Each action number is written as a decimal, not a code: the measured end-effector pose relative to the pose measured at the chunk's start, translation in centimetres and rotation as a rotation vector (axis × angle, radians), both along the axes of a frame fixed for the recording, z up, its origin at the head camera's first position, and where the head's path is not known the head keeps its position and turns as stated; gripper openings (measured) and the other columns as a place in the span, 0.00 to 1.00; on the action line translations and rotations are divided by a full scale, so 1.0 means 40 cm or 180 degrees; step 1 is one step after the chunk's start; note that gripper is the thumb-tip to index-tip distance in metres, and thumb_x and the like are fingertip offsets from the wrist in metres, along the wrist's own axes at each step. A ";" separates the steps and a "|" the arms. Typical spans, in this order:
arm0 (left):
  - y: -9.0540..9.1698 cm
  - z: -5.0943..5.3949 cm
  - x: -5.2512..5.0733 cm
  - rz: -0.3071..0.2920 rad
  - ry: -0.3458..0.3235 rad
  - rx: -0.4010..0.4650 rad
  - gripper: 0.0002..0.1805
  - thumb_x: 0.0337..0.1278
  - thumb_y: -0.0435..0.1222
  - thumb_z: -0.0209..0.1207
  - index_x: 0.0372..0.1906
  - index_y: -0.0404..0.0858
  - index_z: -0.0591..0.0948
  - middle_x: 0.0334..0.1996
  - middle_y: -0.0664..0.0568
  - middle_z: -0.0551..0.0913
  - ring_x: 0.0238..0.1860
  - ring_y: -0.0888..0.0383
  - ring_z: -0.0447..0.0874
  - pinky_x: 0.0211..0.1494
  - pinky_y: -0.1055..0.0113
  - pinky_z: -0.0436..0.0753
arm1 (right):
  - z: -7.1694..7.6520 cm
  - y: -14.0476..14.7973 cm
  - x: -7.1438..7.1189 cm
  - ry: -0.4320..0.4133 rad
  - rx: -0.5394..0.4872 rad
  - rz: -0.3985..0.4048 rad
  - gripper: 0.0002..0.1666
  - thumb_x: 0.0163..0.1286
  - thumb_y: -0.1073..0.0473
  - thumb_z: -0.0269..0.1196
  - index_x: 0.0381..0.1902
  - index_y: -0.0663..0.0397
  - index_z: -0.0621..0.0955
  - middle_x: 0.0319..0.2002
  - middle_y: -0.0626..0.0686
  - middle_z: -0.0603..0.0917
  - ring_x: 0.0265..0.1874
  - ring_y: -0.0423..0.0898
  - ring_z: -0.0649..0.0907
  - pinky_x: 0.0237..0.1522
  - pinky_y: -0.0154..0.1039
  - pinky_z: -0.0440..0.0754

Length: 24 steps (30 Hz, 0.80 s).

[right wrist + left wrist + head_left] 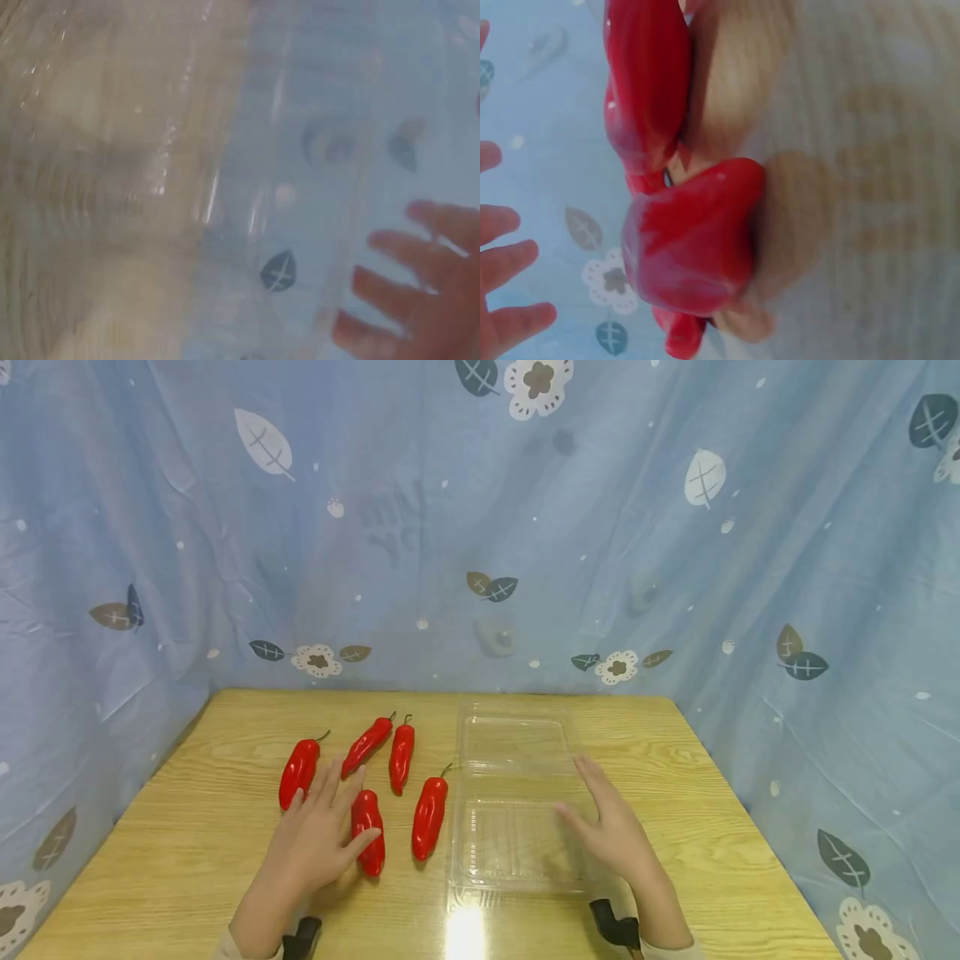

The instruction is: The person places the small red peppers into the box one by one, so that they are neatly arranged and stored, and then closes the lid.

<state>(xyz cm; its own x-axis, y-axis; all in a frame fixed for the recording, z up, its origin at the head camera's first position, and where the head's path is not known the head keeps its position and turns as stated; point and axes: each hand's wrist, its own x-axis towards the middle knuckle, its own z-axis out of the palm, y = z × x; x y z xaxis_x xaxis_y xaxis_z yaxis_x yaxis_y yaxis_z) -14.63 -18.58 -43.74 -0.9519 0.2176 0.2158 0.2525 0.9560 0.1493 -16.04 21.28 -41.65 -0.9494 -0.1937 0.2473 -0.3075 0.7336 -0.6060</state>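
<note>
L hand (317,838), 5 peppers (429,818) (headcam), wristcam unclear

Five glossy red peppers (430,818) lie scattered at my eleven o'clock; a clear plastic container (517,843) lies open between twelve and one.

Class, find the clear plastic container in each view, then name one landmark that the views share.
Head: clear plastic container, lower half, just right of centre.
Left wrist: not visible.
Right wrist: across the left and middle.
Shared landmark: blue leaf-print curtain.
</note>
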 end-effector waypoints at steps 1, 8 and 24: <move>-0.003 -0.003 0.001 -0.0002 -0.0004 0.0010 0.48 0.53 0.61 0.56 0.74 0.45 0.56 0.75 0.38 0.46 0.73 0.37 0.47 0.65 0.33 0.59 | 0.000 0.006 0.001 -0.0025 -0.0048 0.0005 0.44 0.67 0.44 0.60 0.74 0.53 0.56 0.74 0.59 0.54 0.71 0.62 0.57 0.67 0.64 0.57; -0.033 -0.022 0.013 0.0034 0.0080 0.0193 0.46 0.55 0.63 0.53 0.74 0.43 0.57 0.72 0.35 0.54 0.70 0.37 0.56 0.63 0.34 0.63 | -0.014 0.051 0.005 -0.0060 -0.0395 0.0085 0.39 0.69 0.50 0.58 0.74 0.48 0.57 0.72 0.61 0.60 0.69 0.65 0.60 0.63 0.63 0.64; -0.095 -0.040 0.044 0.0152 0.0088 0.0736 0.42 0.57 0.56 0.58 0.73 0.46 0.59 0.72 0.36 0.57 0.50 0.39 0.78 0.47 0.44 0.80 | -0.091 0.135 -0.006 -0.0381 -0.1072 0.0326 0.33 0.72 0.60 0.54 0.72 0.60 0.59 0.71 0.63 0.60 0.66 0.66 0.64 0.58 0.55 0.73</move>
<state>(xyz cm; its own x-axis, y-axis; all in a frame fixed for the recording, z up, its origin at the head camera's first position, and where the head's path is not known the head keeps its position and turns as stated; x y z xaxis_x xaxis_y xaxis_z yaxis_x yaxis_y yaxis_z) -12.88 -22.38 -45.34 -0.9529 0.1143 0.2808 0.2149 0.9081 0.3594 -16.26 26.69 -45.29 -0.9553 -0.2159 0.2019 -0.2815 0.4561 -0.8443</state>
